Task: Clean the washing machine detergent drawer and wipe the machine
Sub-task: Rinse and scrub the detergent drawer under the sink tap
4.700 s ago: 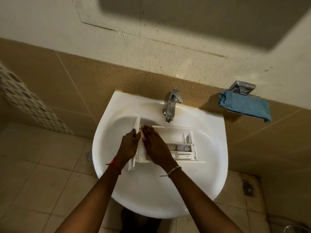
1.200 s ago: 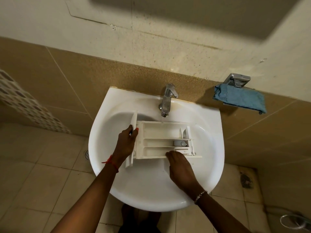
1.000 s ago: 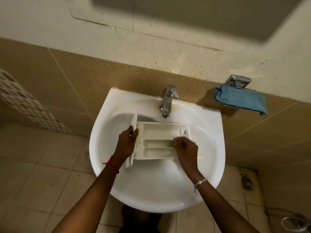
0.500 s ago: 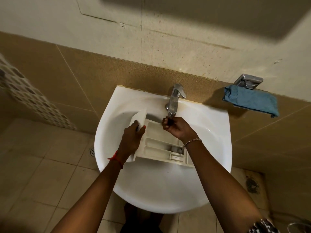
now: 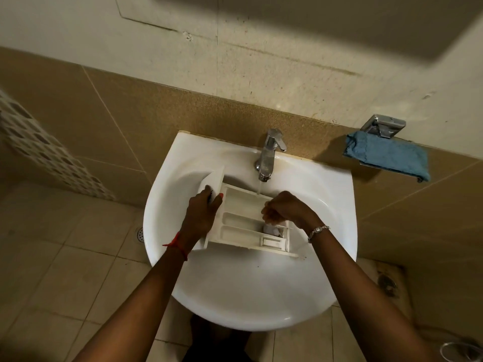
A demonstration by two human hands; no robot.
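The white detergent drawer (image 5: pixel 240 226) lies tilted in the white sink (image 5: pixel 248 291), with its front panel to the left. My left hand (image 5: pixel 202 212) grips that front panel. My right hand (image 5: pixel 285 210) sits over the drawer's right end, knuckles up and fingers curled down into a compartment. A thin stream of water (image 5: pixel 259 188) runs from the chrome tap (image 5: pixel 269 152) onto the drawer's far edge. A small white insert shows just below my right hand.
A blue cloth (image 5: pixel 386 156) hangs on a chrome wall holder (image 5: pixel 384 125) to the right of the sink. Tiled wall stands behind the sink, tiled floor lies below, and a floor drain (image 5: pixel 140 233) is at the left.
The tap now runs; my right hand has come down from the tap's spout to the drawer's right end. The drawer has been tilted under the tap. My left hand keeps its grip.
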